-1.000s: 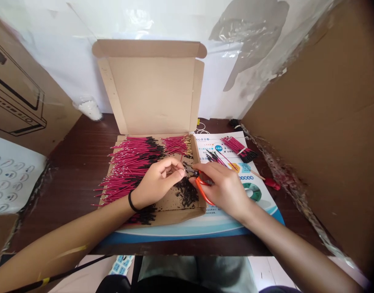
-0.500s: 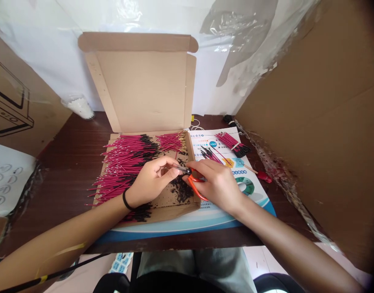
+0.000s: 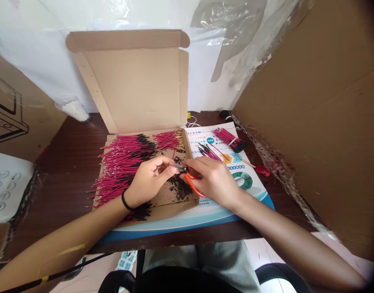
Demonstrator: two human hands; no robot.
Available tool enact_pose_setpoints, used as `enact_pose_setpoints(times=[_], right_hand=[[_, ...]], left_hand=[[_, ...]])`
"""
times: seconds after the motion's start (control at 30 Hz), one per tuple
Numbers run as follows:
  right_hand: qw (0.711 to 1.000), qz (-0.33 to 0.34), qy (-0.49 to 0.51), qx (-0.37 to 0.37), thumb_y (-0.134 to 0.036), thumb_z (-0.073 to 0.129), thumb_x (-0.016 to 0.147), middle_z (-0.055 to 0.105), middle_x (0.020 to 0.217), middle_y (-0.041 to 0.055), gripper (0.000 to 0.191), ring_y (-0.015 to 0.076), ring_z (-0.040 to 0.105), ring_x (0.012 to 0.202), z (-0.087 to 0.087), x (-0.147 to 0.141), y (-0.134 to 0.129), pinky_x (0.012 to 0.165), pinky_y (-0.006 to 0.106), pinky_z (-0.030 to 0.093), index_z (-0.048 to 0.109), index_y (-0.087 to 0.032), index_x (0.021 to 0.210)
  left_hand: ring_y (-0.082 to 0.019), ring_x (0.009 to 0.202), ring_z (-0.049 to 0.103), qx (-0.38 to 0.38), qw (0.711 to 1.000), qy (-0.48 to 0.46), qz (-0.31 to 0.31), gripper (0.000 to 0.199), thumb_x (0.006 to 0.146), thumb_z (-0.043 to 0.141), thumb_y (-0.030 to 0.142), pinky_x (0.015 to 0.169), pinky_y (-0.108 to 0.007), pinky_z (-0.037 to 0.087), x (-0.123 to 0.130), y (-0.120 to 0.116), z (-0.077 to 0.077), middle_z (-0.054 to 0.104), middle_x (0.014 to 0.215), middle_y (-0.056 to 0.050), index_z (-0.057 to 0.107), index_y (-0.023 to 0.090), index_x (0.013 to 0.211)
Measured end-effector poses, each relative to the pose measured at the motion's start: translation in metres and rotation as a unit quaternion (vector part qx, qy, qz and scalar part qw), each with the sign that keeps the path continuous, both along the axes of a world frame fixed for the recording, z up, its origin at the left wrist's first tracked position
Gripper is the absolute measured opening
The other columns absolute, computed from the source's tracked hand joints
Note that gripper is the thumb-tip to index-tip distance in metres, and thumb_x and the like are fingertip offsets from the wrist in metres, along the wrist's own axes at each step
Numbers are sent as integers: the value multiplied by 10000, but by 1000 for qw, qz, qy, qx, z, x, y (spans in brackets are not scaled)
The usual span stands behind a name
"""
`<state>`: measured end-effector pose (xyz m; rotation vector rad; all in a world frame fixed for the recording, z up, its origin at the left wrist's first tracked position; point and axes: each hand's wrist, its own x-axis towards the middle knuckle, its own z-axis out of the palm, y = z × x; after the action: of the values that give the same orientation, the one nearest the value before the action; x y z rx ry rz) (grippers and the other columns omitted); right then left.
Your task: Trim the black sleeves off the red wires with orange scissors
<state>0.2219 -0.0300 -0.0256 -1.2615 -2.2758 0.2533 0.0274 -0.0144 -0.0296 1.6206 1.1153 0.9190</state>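
Note:
My right hand (image 3: 217, 179) grips a pair of scissors (image 3: 192, 184) with orange handles, its dark blades pointing left. Thumb and fingertips of my left hand (image 3: 152, 177) are pinched together right at the blade tips; whatever small piece is between them is hidden. Both hands hover over an open cardboard box (image 3: 162, 209). Inside, to the left, lie many red wires with black sleeved ends (image 3: 122, 160). A smaller pile of red wires with gold-coloured ends (image 3: 167, 141) sits at the back right. Black scraps (image 3: 180, 189) are scattered below the scissors.
The box's lid (image 3: 134, 85) stands upright behind. On the printed sheet (image 3: 250, 211) to the right are a few loose wires (image 3: 209, 152) and a banded wire bundle (image 3: 229, 139). A cup with white pieces (image 3: 74, 110) stands back left. Cardboard walls flank both sides.
The whole view has shifted slightly, so things appear a little further left. My hands keep nearly the same pose, with the scissors still at my left fingertips.

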Motion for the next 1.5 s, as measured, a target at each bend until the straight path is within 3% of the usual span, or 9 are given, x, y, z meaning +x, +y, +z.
enact_pose_setpoints(times=[0.2, 0.53, 0.83, 1.1, 1.37, 1.5], right_hand=[[1000, 3, -15, -4, -325, 492, 896, 665, 804, 65, 278, 143, 588, 697, 1, 0, 0, 625, 252, 441, 676, -145, 1003], [1000, 8, -20, 10, -323, 510, 893, 659, 804, 53, 255, 138, 572, 688, 1, 0, 0, 616, 245, 421, 672, -158, 1001], [998, -18, -53, 19, -253, 499, 889, 652, 738, 36, 199, 133, 568, 656, -3, 2, 0, 574, 239, 374, 680, -172, 913], [997, -60, -22, 47, -298, 548, 870, 705, 828, 43, 251, 168, 626, 762, 1, 0, 0, 645, 262, 431, 666, -193, 1065], [989, -51, -96, 99, -242, 523, 873, 687, 827, 43, 234, 197, 603, 807, 0, 5, 1, 660, 289, 421, 651, -185, 1060], [992, -54, -73, 87, -262, 527, 877, 693, 835, 49, 233, 199, 618, 802, 3, 4, 2, 665, 296, 440, 662, -173, 1045]], left_hand=[[-133, 652, 613, -3, 1000, 0, 13, 181, 780, 622, 343, 589, -234, 492, 1, 0, 1, 677, 731, -33, 620, 163, 801], [-60, 419, 466, -22, 1000, 6, 20, 183, 752, 652, 333, 400, -175, 367, 1, -1, 5, 599, 573, 13, 617, 154, 749], [-86, 493, 525, -15, 1000, 17, 12, 223, 778, 638, 370, 467, -201, 433, -1, -1, 0, 669, 684, -38, 641, 148, 807], [-126, 683, 583, -5, 999, -28, 18, 262, 756, 668, 408, 621, -238, 473, 0, 0, 1, 634, 767, -37, 583, 162, 781], [-83, 570, 483, -28, 997, -71, 27, 242, 858, 560, 418, 539, -217, 398, -1, -2, -2, 576, 717, 4, 523, 180, 836], [-85, 576, 487, -19, 997, -64, 25, 235, 850, 575, 405, 551, -216, 405, -2, -2, -3, 566, 706, 8, 508, 180, 836]])
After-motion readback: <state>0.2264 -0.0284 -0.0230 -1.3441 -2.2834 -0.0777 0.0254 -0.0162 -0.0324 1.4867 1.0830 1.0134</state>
